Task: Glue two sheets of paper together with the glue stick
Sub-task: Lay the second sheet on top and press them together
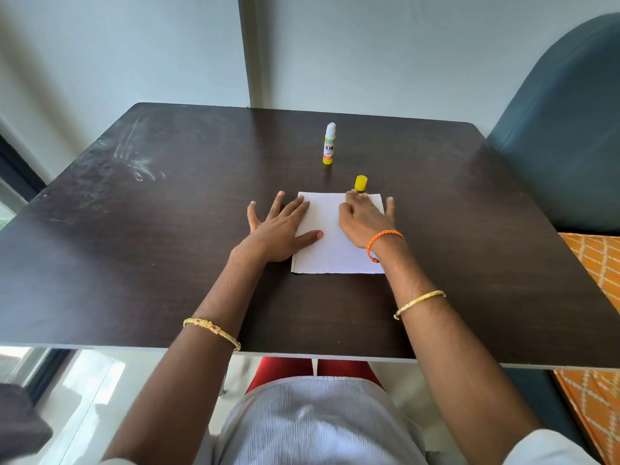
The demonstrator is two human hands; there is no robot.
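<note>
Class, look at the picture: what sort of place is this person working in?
Probably a room in a home, not a workshop. A small dark table stands against a plain wall, with a padded chair and an orange patterned cushion beside it.

White paper (pixel 330 243) is lying flat near the middle of the frame, and a thin second edge showing along its bottom left suggests two stacked sheets, though this is hard to confirm. The yellow glue stick (pixel 329 144) is standing upright and uncapped above it, its white tip exposed. Its yellow cap (pixel 361 182) is sitting just above the paper's top right edge.
</note>
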